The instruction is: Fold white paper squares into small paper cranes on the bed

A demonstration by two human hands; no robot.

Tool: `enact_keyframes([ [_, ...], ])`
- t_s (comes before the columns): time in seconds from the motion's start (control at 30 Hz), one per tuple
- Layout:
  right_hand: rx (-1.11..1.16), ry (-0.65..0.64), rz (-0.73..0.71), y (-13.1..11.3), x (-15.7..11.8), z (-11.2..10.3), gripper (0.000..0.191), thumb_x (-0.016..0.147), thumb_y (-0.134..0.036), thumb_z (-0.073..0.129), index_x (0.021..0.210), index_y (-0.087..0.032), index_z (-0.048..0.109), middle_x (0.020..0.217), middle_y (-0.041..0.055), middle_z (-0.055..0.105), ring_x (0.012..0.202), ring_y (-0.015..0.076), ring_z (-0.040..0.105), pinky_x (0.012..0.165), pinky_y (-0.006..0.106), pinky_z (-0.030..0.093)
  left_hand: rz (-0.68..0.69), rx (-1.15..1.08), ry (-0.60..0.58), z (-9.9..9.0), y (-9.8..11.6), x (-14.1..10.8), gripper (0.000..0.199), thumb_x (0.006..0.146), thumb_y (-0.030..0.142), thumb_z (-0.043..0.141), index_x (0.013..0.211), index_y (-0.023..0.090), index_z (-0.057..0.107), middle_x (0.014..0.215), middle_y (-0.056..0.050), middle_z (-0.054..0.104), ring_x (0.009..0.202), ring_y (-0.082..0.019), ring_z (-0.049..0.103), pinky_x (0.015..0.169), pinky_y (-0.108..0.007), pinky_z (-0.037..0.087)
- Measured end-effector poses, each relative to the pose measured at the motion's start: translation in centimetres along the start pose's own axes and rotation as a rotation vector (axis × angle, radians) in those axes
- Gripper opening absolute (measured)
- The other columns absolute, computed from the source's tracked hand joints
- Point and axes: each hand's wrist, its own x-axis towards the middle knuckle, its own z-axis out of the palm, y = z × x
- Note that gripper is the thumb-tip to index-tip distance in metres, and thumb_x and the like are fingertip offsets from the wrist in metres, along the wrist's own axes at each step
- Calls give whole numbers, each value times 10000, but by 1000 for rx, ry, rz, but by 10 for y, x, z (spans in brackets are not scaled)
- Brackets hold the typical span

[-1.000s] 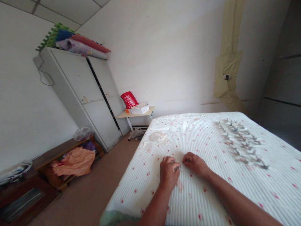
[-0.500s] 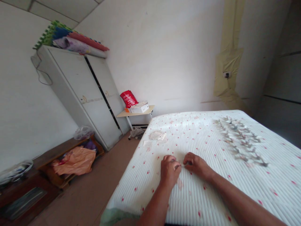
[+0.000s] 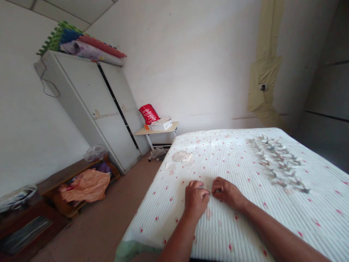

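Observation:
My left hand [image 3: 196, 198] and my right hand [image 3: 227, 191] are close together, low over the bed. Fingers curled, each pinches one side of a small piece of folded paper [image 3: 210, 191]. Only a pale sliver of it shows between the fingertips, so its shape cannot be told. To the right, several small grey-white folded paper cranes [image 3: 283, 165] stand in rows on the quilted bed cover [image 3: 226, 236]. Thin sheets of paper [image 3: 182, 157] lie flat on the cover beyond my left hand.
Past the bed's far left corner stands a small table [image 3: 141, 131] bearing a red bag [image 3: 148, 114] and a white box [image 3: 162, 125]. A grey cabinet [image 3: 89, 94] with foam mats [image 3: 100, 45] on top is at left. A low wooden cabinet [image 3: 60, 213] holds an orange plastic bag [image 3: 84, 187].
Both hands stay in nearly the same place, still pinching the small paper. Their fingertips have shifted only slightly, and the view has moved a little.

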Motion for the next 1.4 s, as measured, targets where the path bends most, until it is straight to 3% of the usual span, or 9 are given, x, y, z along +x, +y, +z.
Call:
enact_keyframes([
  [0.53, -142, 21, -13, -3, 2, 7, 168, 737, -121, 439, 646, -179, 568, 793, 20, 548, 764, 126, 523, 639, 201, 373, 67, 78, -77, -12, 6, -9, 295, 720, 152, 509, 918, 287, 682, 1057, -39, 586, 1026, -221, 436, 868, -380, 366],
  [0.93, -261, 40, 69, -4, 6, 15, 148, 716, -89, 430, 623, -168, 513, 771, 43, 548, 794, 145, 533, 699, 218, 376, 28, 45, -65, -9, 2, -9, 265, 719, 165, 527, 885, 296, 687, 1061, -22, 589, 1015, -213, 448, 860, -376, 366],
  [1.13, -240, 29, 129, -13, 6, 9, 145, 689, -81, 446, 599, -166, 523, 745, 36, 551, 691, 126, 527, 601, 206, 358, 33, 51, -50, -9, 3, -9, 253, 713, 161, 529, 861, 285, 693, 1053, -31, 587, 1018, -211, 450, 860, -373, 366],
  [1.4, -258, 31, 87, -2, 8, 12, 147, 716, -98, 434, 630, -164, 533, 767, 33, 554, 664, 112, 520, 575, 202, 336, 82, 70, -77, -14, 6, -10, 295, 715, 140, 517, 905, 295, 682, 1052, -33, 577, 1026, -217, 432, 855, -369, 369],
])
